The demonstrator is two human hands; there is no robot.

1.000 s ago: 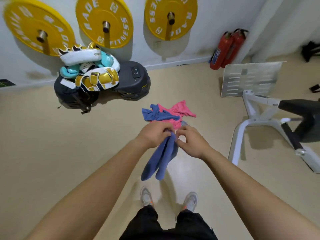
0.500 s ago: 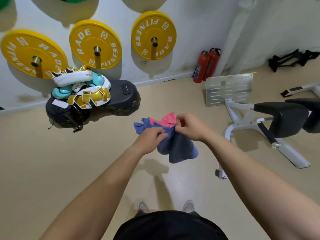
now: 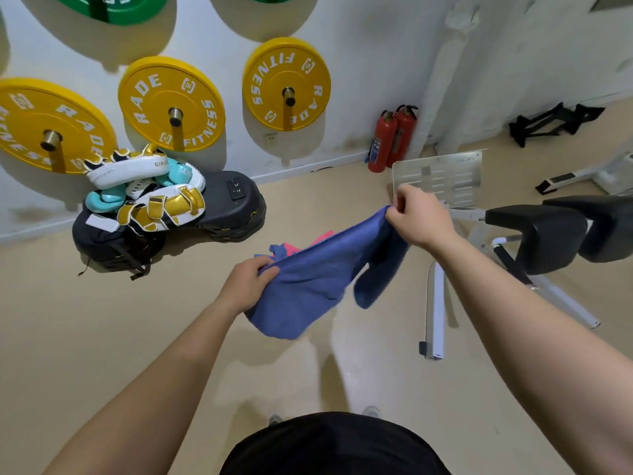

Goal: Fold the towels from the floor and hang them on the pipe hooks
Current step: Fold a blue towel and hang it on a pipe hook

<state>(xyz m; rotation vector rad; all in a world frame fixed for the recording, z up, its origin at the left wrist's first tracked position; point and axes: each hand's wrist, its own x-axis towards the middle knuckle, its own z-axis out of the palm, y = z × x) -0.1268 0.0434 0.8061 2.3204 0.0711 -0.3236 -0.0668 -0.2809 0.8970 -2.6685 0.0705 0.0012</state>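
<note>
A blue towel (image 3: 315, 282) hangs spread in the air between my two hands, above the beige floor. My left hand (image 3: 248, 282) pinches its lower left edge. My right hand (image 3: 419, 217) holds its upper right corner, higher and farther off. Part of the towel droops in a fold under my right wrist. Behind the held towel, a pink towel (image 3: 322, 238) and a second blue towel (image 3: 276, 250) lie crumpled on the floor, mostly hidden. No pipe hooks are in view.
Yellow weight plates (image 3: 171, 104) hang on the white wall. Below them black pads carry boxing mitts (image 3: 150, 197). Two red fire extinguishers (image 3: 390, 142) stand by the wall. A white bench frame with black pads (image 3: 534, 234) stands to the right.
My hands have pulled apart, the right one up and to the right, and the bunched blue towel has been stretched open. The view has tilted up toward the wall.
</note>
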